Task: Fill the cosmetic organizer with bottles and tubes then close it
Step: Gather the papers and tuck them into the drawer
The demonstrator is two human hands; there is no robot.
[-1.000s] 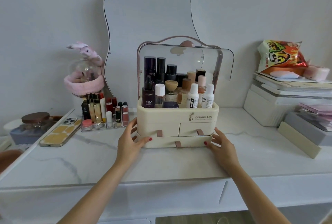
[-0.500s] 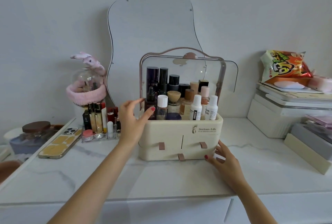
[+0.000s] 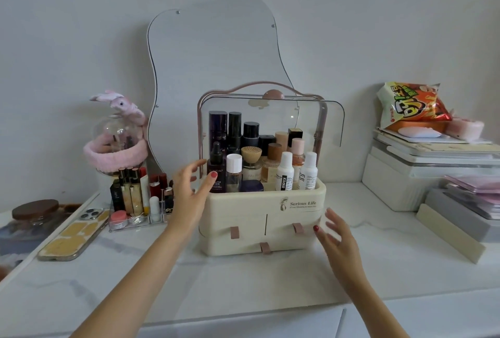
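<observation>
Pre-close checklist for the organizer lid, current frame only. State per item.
1. Top tray of the organizer filled with bottles: ok, packed upright.
2. Clear lid position: not ok, it is swung up and back, front open.
3. Tallest dark bottle under the lid's path: cannot tell, its cap sits near the top arch.
4. Drawers shut: ok, all three fronts look flush.
5. Left hand ready at the lid's left edge: ok, fingers spread beside it, not gripping.
6. Right hand steadying the base: not ok, it is open beside the lower right corner, contact unclear.
</observation>
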